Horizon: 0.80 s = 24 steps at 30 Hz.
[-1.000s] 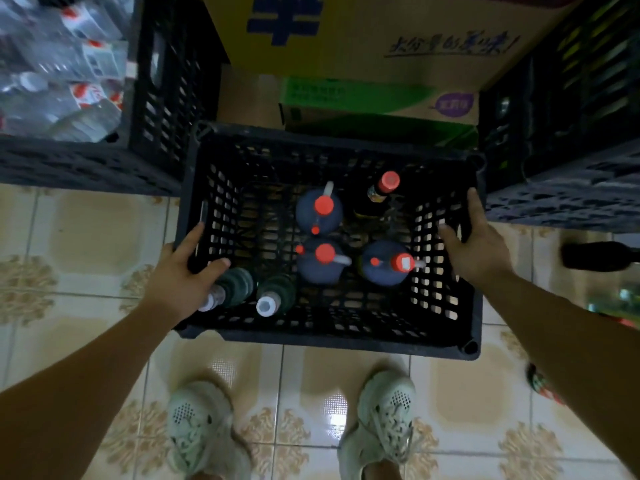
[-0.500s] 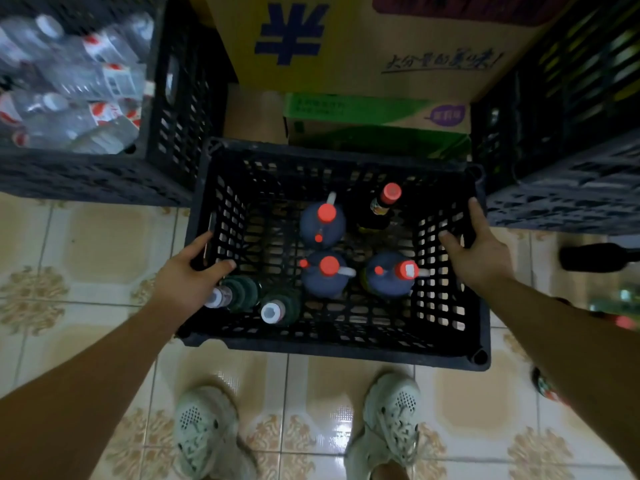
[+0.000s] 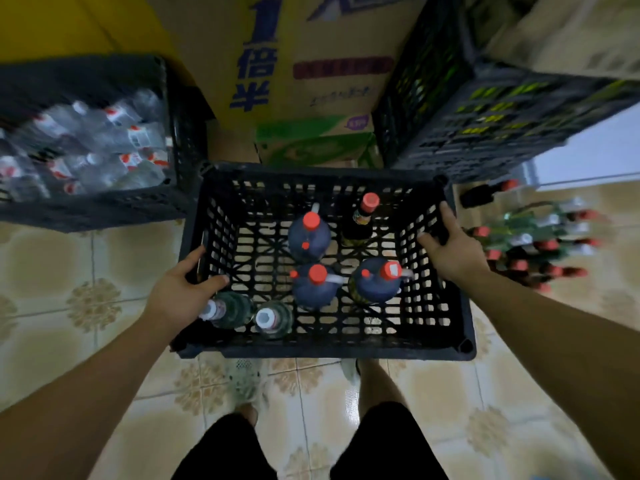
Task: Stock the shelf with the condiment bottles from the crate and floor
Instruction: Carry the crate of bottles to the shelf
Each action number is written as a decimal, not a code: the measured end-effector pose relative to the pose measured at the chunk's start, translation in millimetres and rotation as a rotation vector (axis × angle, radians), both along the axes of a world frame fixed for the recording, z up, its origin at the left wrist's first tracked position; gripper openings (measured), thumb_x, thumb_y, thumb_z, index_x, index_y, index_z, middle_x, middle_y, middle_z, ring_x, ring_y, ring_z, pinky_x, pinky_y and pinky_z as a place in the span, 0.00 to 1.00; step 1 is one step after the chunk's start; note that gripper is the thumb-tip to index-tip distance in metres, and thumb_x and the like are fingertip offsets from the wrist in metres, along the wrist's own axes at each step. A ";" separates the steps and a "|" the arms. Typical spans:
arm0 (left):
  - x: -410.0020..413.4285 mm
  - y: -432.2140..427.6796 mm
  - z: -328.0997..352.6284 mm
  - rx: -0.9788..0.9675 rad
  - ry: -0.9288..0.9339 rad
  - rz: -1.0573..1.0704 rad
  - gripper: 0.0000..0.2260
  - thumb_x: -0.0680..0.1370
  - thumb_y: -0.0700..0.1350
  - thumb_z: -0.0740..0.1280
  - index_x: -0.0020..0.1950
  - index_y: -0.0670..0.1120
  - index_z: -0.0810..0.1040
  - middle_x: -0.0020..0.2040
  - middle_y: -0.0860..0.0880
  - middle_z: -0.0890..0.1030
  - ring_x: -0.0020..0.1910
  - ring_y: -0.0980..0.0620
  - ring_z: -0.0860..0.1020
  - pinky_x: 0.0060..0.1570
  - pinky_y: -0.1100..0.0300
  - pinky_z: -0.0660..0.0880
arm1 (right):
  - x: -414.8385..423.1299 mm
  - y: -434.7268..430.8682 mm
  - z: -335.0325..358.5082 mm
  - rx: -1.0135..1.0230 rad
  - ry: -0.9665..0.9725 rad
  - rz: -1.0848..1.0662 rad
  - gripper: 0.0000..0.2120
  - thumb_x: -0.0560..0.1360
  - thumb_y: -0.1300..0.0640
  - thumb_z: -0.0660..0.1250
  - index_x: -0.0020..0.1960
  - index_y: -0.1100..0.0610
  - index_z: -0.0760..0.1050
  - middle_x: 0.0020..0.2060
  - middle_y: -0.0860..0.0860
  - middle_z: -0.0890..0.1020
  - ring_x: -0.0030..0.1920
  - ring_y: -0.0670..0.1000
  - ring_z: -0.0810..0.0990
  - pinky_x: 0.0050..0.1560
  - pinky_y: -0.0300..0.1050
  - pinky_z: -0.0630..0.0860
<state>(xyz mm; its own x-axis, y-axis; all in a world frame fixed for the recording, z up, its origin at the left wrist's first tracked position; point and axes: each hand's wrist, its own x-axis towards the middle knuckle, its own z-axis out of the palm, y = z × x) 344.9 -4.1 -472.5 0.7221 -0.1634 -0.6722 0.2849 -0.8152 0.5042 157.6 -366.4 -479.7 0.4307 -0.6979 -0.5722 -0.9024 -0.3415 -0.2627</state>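
Six bottles stand upright in the black crate (image 3: pixel 325 351) at the centre of the frame: three dark jugs (image 3: pixel 317 285) with red caps, one slim dark bottle (image 3: pixel 362 220) toward the upper right, and two clear green bottles (image 3: pixel 273 318) at the lower left. The left hand (image 3: pixel 176 289) grips the crate's left wall and the right hand (image 3: pixel 453 251) its right wall; on each, the fingers are curled over the rim with the thumb inside, and neither holds a bottle. The crate's long axis runs left to right across the frame, so the two hands sit at its opposite short ends with the load between them (a balanced hold, by the look of it, suited to a lift or a carry). A blurred cluster of floor bottles (image 3: pixel 533 251) lies at the right edge, just beyond the right hand and nearer to it than to the left.
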 end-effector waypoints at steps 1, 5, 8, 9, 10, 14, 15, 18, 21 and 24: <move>-0.1 1.0 19.4 -0.011 0.000 -0.038 0.32 0.73 0.50 0.72 0.74 0.57 0.64 0.67 0.49 0.74 0.61 0.47 0.76 0.57 0.53 0.74 | -12.3 6.6 22.3 -0.007 -0.012 -0.041 0.34 0.78 0.41 0.61 0.77 0.40 0.45 0.60 0.62 0.78 0.56 0.64 0.78 0.54 0.51 0.74; -2.1 -11.2 96.7 -0.074 0.001 -0.175 0.31 0.73 0.45 0.72 0.74 0.52 0.65 0.64 0.48 0.76 0.61 0.47 0.76 0.57 0.59 0.69 | -73.1 37.0 105.6 -0.051 -0.056 -0.198 0.34 0.77 0.42 0.61 0.77 0.40 0.47 0.56 0.62 0.80 0.55 0.63 0.78 0.54 0.50 0.75; -12.2 -37.3 157.7 -0.091 -0.045 -0.308 0.30 0.73 0.47 0.72 0.74 0.53 0.65 0.68 0.47 0.73 0.65 0.46 0.72 0.61 0.56 0.68 | -123.9 55.9 158.1 -0.090 -0.062 -0.314 0.34 0.78 0.41 0.60 0.77 0.41 0.47 0.58 0.63 0.79 0.51 0.62 0.79 0.48 0.48 0.74; -17.3 -47.0 176.9 -0.092 -0.067 -0.353 0.31 0.73 0.48 0.72 0.73 0.54 0.65 0.69 0.47 0.72 0.65 0.46 0.72 0.62 0.54 0.68 | -141.5 60.9 173.8 -0.102 -0.070 -0.357 0.33 0.78 0.41 0.60 0.77 0.41 0.47 0.61 0.63 0.78 0.55 0.63 0.78 0.50 0.49 0.74; -22.3 -57.8 193.9 -0.098 -0.088 -0.404 0.31 0.72 0.49 0.72 0.73 0.55 0.65 0.70 0.47 0.71 0.65 0.46 0.72 0.62 0.53 0.69 | -160.3 65.4 188.6 -0.116 -0.093 -0.405 0.33 0.78 0.41 0.60 0.78 0.42 0.47 0.64 0.62 0.76 0.59 0.63 0.77 0.52 0.49 0.74; -64.1 -108.8 254.6 -0.141 -0.139 -0.613 0.30 0.73 0.50 0.72 0.73 0.54 0.65 0.70 0.47 0.70 0.56 0.48 0.75 0.52 0.55 0.71 | -241.1 75.3 242.8 -0.169 -0.131 -0.573 0.33 0.78 0.40 0.60 0.77 0.42 0.48 0.70 0.56 0.71 0.63 0.61 0.75 0.55 0.47 0.73; -79.5 -122.8 267.6 -0.149 -0.155 -0.660 0.30 0.73 0.50 0.71 0.73 0.54 0.66 0.69 0.47 0.72 0.50 0.51 0.74 0.48 0.57 0.70 | -263.0 75.5 254.2 -0.175 -0.135 -0.618 0.33 0.78 0.40 0.60 0.77 0.41 0.48 0.71 0.56 0.70 0.63 0.61 0.75 0.54 0.47 0.72; -134.1 -162.7 298.2 -0.188 -0.178 -0.754 0.29 0.73 0.50 0.71 0.73 0.54 0.66 0.65 0.46 0.74 0.50 0.51 0.75 0.47 0.57 0.71 | -331.1 71.5 286.4 -0.213 -0.163 -0.720 0.33 0.77 0.40 0.60 0.77 0.42 0.49 0.72 0.55 0.69 0.64 0.61 0.74 0.55 0.47 0.72; -198.7 -200.0 322.4 -0.217 -0.209 -0.834 0.29 0.73 0.50 0.72 0.73 0.53 0.67 0.71 0.47 0.69 0.63 0.46 0.73 0.52 0.57 0.68 | -403.1 65.4 316.5 -0.240 -0.189 -0.805 0.33 0.78 0.41 0.60 0.78 0.43 0.49 0.73 0.55 0.67 0.65 0.60 0.73 0.58 0.48 0.72; -263.2 -235.6 341.1 -0.259 -0.193 -0.871 0.29 0.73 0.49 0.72 0.72 0.52 0.68 0.68 0.45 0.72 0.49 0.50 0.75 0.49 0.57 0.69 | -471.9 57.7 344.9 -0.267 -0.179 -0.874 0.33 0.78 0.40 0.60 0.77 0.41 0.48 0.72 0.57 0.68 0.60 0.61 0.76 0.55 0.48 0.73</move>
